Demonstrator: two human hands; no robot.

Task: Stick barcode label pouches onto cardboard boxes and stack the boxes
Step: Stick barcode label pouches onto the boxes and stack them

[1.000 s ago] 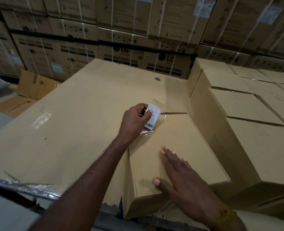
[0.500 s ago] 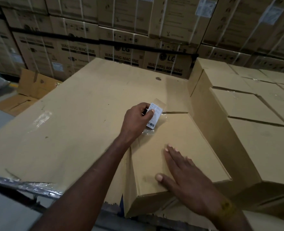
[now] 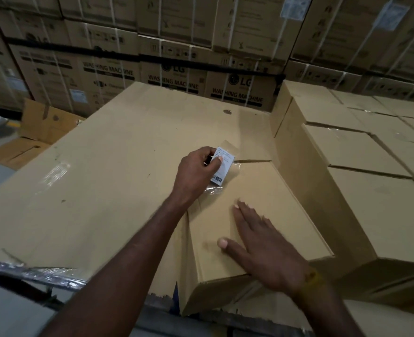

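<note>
Sticking step: left hand (image 3: 196, 171) pinches label pouch (image 3: 221, 167) at far corner of box (image 3: 269, 198); right hand (image 3: 262, 242) flat, fingers spread, near edge. Next: press pouch flat.

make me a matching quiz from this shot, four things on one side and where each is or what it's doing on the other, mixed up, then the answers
Things
1. left hand
2. right hand
3. label pouch
4. box

States
A. lies under the flat palm
B. pinches the label
C. held over the box's far corner
D. rests flat, fingers straight

Pairs: 1-B, 2-D, 3-C, 4-A
</note>
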